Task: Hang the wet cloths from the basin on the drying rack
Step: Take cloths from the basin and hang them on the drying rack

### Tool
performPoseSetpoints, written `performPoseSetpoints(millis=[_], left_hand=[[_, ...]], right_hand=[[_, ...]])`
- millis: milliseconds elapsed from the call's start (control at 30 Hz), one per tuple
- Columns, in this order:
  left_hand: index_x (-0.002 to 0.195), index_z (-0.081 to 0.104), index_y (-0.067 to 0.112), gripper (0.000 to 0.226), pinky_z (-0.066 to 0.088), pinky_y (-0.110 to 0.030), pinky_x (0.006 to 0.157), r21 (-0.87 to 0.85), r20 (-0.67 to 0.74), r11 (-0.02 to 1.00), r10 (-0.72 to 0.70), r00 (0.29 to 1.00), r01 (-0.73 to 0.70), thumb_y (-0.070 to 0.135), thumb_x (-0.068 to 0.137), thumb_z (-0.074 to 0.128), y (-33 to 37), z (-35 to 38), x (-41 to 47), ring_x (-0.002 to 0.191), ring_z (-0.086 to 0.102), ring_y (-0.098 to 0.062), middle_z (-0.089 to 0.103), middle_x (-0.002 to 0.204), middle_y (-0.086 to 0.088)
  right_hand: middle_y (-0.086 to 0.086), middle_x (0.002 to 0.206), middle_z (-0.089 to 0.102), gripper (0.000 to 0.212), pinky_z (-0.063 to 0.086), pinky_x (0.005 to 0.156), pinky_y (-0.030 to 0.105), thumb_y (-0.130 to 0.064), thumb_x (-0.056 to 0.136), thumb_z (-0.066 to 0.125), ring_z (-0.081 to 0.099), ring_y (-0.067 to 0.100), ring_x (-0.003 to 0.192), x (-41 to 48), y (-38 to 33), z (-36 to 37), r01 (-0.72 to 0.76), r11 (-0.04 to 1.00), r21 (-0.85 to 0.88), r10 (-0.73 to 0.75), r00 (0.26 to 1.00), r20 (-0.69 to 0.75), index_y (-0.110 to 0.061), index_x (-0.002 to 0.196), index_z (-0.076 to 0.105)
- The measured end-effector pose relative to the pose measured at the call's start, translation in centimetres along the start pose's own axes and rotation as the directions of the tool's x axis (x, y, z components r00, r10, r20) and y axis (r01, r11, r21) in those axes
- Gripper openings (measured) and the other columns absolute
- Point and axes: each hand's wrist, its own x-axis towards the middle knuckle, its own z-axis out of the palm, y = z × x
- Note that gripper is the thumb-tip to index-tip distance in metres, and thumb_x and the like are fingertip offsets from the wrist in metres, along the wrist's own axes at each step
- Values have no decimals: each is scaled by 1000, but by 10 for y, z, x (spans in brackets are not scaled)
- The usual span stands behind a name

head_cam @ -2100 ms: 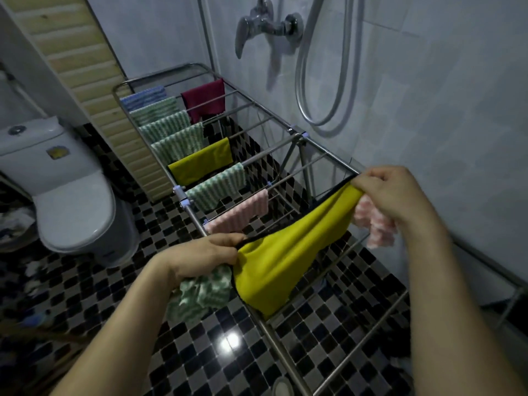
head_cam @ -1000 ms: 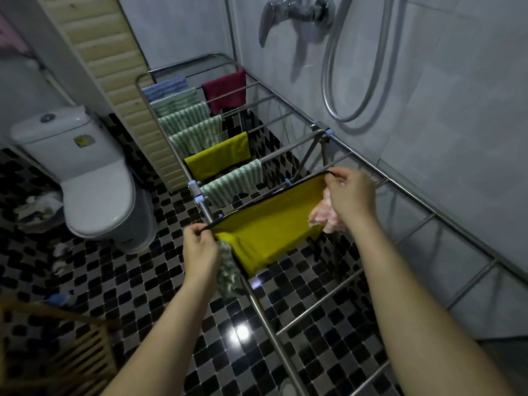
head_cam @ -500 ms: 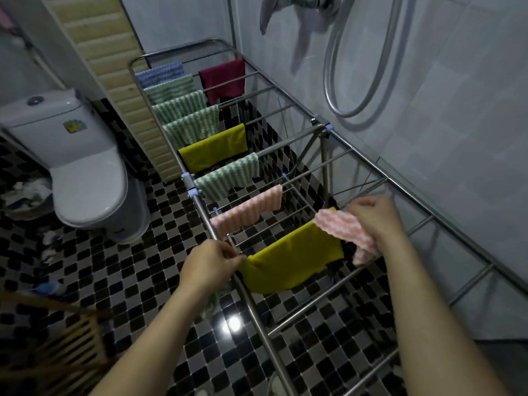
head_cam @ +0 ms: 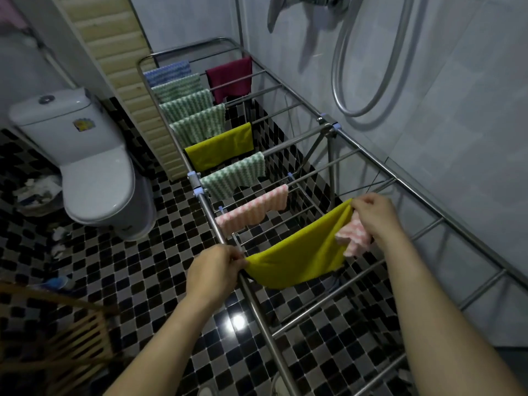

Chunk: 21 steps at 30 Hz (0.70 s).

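A yellow cloth [head_cam: 300,255] hangs over a rail of the steel drying rack [head_cam: 423,192], sagging in its middle. My left hand [head_cam: 217,267] pinches its left corner at the rack's near side rail. My right hand [head_cam: 374,215] pinches its right corner and also holds a pink-and-white striped cloth [head_cam: 353,238], which dangles below that hand. Several cloths hang on the rails farther back: pink striped [head_cam: 251,212], green striped [head_cam: 233,175], another yellow [head_cam: 220,147], more green ones, a blue one [head_cam: 167,74] and a maroon one [head_cam: 228,78]. The basin is out of view.
A white toilet [head_cam: 94,172] stands at the left on the black-and-white checkered floor. A wooden slatted object [head_cam: 57,338] is at the lower left. The tiled wall with a shower hose [head_cam: 371,90] runs along the rack's right side. The rack's near rails are bare.
The yellow cloth went from held stretched above the rack to draped over a rail. My right hand pulled its right corner outward along the rail, and the pink striped cloth dropped below that hand.
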Motion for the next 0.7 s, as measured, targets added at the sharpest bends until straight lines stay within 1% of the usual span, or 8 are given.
performPoseSetpoints(millis=[67, 133, 267, 333, 400, 500, 600, 700], left_hand=[[95, 73, 26, 13, 43, -24, 58, -38, -31, 999, -39, 999, 38, 33, 91, 63, -4, 1, 4, 69, 57, -7, 64, 84, 10], [94, 73, 25, 14, 41, -27, 61, 13, -58, 999, -46, 997, 47, 33, 92, 62, -8, 1, 9, 72, 54, -9, 67, 91, 7], [97, 70, 23, 16, 34, -26, 62, 127, -62, 992, -11, 998, 19, 32, 95, 57, -9, -2, 15, 77, 50, -10, 64, 99, 5], [98, 70, 24, 16, 36, -25, 60, 104, -54, 995, -5, 999, 11, 34, 93, 58, -8, -2, 15, 76, 55, -10, 66, 96, 5], [95, 67, 28, 14, 39, -22, 56, 25, 12, 1000, 6, 1000, -6, 40, 89, 63, -5, -3, 11, 70, 57, -5, 64, 87, 9], [94, 68, 30, 17, 50, -22, 60, -33, 165, 999, 19, 986, -13, 43, 83, 70, -1, -1, 5, 69, 59, 0, 63, 80, 13], [93, 72, 28, 13, 54, -22, 65, -20, 139, 1000, 24, 990, -22, 37, 84, 71, -3, -2, 3, 68, 59, 2, 65, 78, 15], [87, 73, 28, 9, 52, -24, 61, -6, 91, 999, 32, 995, -32, 37, 84, 71, -3, -2, 3, 68, 59, -1, 65, 76, 14]], right_hand=[[4, 77, 60, 11, 44, 67, 28, -20, 89, 59, 56, 22, 78, 10, -2, -4, 30, 998, -56, -32, 999, -39, -14, 81, 61], [6, 84, 62, 15, 45, 73, 30, -25, 93, 57, 57, 23, 81, 17, -3, -6, 66, 988, -138, -73, 996, -48, -14, 83, 62], [13, 87, 65, 24, 36, 70, 27, -26, 96, 53, 57, 27, 79, 18, -4, -1, 109, 949, -294, -126, 991, -40, -10, 81, 64], [18, 94, 69, 25, 36, 69, 28, -26, 95, 53, 62, 33, 88, 17, -5, 4, 118, 944, -308, -138, 989, -46, -8, 83, 65], [20, 97, 68, 24, 36, 69, 29, -26, 96, 52, 62, 34, 92, 16, -5, 8, 121, 937, -327, -143, 989, -45, -7, 88, 65], [17, 90, 63, 23, 34, 68, 30, -26, 97, 50, 60, 34, 88, 17, -6, 8, 134, 917, -376, -157, 987, -28, -8, 90, 62], [8, 81, 57, 19, 34, 66, 30, -27, 97, 49, 53, 28, 78, 18, -6, 8, 151, 896, -418, -166, 986, 2, -12, 87, 56], [7, 79, 60, 18, 36, 63, 30, -29, 96, 51, 54, 27, 73, 20, -6, 6, 167, 867, -469, -189, 982, 0, -15, 86, 57]])
